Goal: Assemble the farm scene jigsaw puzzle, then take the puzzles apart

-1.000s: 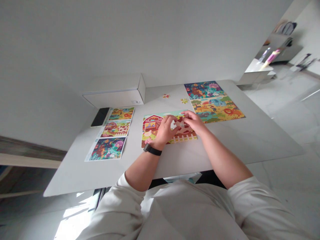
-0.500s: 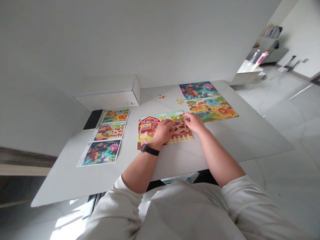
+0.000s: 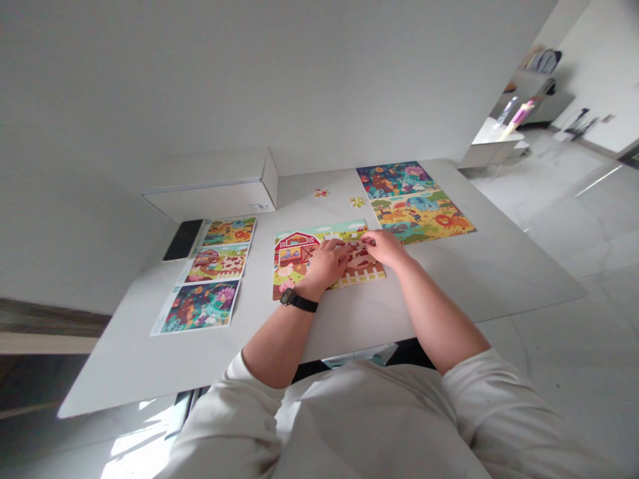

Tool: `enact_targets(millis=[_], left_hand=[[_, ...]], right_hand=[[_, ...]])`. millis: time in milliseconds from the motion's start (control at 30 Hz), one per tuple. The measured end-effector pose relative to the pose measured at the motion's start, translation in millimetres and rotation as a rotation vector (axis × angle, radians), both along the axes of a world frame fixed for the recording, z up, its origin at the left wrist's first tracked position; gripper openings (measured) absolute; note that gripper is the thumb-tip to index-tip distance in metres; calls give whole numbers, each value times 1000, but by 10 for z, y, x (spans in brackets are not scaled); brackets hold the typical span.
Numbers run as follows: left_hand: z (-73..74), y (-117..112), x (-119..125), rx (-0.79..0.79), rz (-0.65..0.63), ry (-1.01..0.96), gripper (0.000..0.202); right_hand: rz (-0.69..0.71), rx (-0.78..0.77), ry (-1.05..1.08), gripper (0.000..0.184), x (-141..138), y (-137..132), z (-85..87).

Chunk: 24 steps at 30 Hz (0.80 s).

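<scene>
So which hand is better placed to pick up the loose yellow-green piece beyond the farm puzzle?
Probably the right hand: it sits at the right side of the farm puzzle, looking closer to the yellow-green piece. The left hand lies over the puzzle's middle, farther off.

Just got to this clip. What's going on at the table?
A person has both hands at a farm puzzle. The left hand rests over its middle, and the right hand is at its right side. A reddish piece and a yellow-green piece lie loose beyond it. Picture sheets and a phone lie to the left.
</scene>
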<state>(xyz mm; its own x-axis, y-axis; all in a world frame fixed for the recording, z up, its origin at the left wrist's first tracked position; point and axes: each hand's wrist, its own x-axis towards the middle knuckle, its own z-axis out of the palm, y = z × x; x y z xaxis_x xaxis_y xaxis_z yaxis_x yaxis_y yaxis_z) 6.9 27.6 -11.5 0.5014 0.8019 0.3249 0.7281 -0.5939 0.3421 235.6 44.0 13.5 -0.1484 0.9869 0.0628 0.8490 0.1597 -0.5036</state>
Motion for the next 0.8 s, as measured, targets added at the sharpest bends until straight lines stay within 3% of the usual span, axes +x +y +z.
enact_targets(millis=[533,800], left_hand=[[39,-55,-13,-34,-2,38,32],[26,-60,-13,-13,3,69,33]], right_hand=[[27,5,-9,11,-65,-10,-37],[1,9,-27,13,-84,-18,-60]])
